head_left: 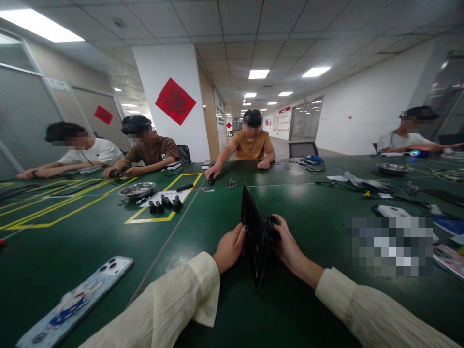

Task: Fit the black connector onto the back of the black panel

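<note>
While I'm holding a black panel [255, 237] between left hand [230, 247] and right hand [287, 241], a smartphone [78, 300] is lying left of it.

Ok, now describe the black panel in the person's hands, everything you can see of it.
The black panel is thin and looks like glossy plastic or glass, though I can't be sure. It stands nearly upright, seen almost edge-on, above the green table; whether its lower edge touches is unclear. The left hand grips its left edge. On its right, the right hand holds a dark piece against or close to it; whether they are joined can't be told.
</note>
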A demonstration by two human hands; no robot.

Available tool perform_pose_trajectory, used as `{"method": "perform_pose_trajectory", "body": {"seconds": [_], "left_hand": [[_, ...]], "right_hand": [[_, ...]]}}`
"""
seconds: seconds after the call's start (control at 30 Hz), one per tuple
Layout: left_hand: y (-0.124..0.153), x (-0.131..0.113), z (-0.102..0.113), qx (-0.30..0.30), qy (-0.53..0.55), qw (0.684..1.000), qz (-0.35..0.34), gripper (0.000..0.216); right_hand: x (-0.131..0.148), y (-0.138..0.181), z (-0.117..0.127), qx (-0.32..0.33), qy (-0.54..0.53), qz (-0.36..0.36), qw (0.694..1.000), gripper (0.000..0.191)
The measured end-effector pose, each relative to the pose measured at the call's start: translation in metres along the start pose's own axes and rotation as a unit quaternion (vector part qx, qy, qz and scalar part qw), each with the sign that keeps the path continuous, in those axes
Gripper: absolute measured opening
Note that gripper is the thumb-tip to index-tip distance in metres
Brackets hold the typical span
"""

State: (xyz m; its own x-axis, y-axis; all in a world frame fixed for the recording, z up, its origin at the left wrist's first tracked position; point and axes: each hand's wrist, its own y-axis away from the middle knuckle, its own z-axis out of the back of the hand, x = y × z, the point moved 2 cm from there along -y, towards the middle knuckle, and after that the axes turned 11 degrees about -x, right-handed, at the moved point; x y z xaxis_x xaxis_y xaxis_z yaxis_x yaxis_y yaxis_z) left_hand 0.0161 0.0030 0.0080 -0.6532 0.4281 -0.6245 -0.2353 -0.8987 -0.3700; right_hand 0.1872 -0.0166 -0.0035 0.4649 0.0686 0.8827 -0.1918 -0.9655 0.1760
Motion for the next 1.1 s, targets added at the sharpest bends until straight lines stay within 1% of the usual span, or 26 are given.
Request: {"method": "perform_pose_trajectory", "body": {"seconds": [0.13, 0.3, 0.47, 0.67, 0.8, 0.97, 1.1], "left_hand": [[-0.0017, 0.0023, -0.002, 0.009, 0.004, 1.0, 0.001, 0.031], [-0.001, -0.0004, 0.0004, -0.002, -0.018, 1.0, -0.002, 0.029], [0.0009, -0.0028, 0.0022, 0.001, -0.008, 1.0, 0.0, 0.024], [-0.0002, 0.0003, -0.0004, 0.005, 0.006, 1.0, 0.012, 0.029], [-0.0008, -0.0013, -0.0001, 0.001, -0.014, 1.0, 0.014, 0.028], [0.0001, -0.0018, 0.0008, 0.002, -0.018, 1.0, 0.005, 0.024], [0.0, 0.0014, 0.0005, 0.002, -0.011, 1.0, 0.014, 0.026]], "right_hand": [[-0.001, -0.0014, 0.0009, 0.004, 0.001, 0.004, 1.0, 0.049], [-0.0017, -0.0025, 0.0016, 0.007, 0.0, -0.003, 1.0, 0.05], [0.0011, 0.0009, -0.0001, 0.001, -0.005, -0.007, 1.0, 0.05], [0.0034, 0.0025, -0.0016, 0.002, 0.0, -0.009, 1.0, 0.049], [0.0025, 0.0014, -0.0011, 0.012, 0.002, -0.005, 1.0, 0.045], [0.0014, 0.0006, -0.0003, 0.006, 0.006, -0.006, 1.0, 0.046], [0.0039, 0.0026, -0.0014, 0.007, -0.001, -0.011, 1.0, 0.047]]}}
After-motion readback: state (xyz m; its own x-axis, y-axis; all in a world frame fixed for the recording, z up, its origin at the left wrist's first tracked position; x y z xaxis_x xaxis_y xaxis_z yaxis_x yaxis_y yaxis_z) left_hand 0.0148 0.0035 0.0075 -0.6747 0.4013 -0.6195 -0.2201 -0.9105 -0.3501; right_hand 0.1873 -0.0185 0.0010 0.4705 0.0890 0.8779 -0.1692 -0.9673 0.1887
